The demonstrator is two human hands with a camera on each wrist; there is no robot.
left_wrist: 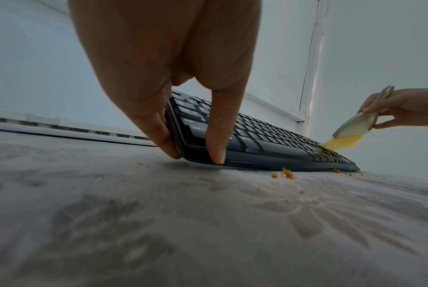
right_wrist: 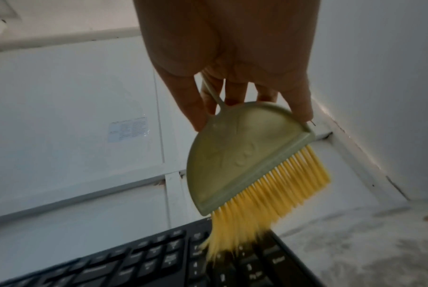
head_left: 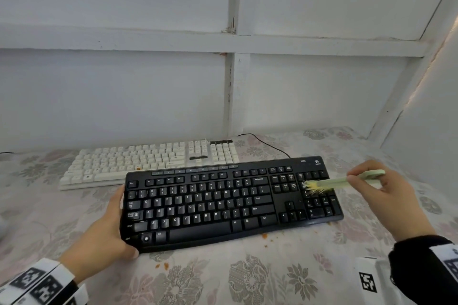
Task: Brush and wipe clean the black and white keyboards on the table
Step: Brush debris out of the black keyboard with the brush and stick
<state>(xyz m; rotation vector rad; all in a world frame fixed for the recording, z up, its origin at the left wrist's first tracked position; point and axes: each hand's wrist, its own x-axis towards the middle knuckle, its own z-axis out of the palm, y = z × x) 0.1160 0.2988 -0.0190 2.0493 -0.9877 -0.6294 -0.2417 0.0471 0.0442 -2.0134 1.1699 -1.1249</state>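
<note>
Over the black keyboard (head_left: 230, 203) numpad, my right hand (head_left: 386, 195) pinches the brush (head_left: 332, 183); left hand (head_left: 106, 228) clamps its end, probably tilted: sweep lightly outward

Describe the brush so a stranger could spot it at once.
Start at the black keyboard, nearer of two keyboards on the flowered tablecloth. Go to its number pad at the right end, where the right hand holds the brush over the keys. It is the only coloured tool here: a pale green half-round head with yellow bristles.
</note>
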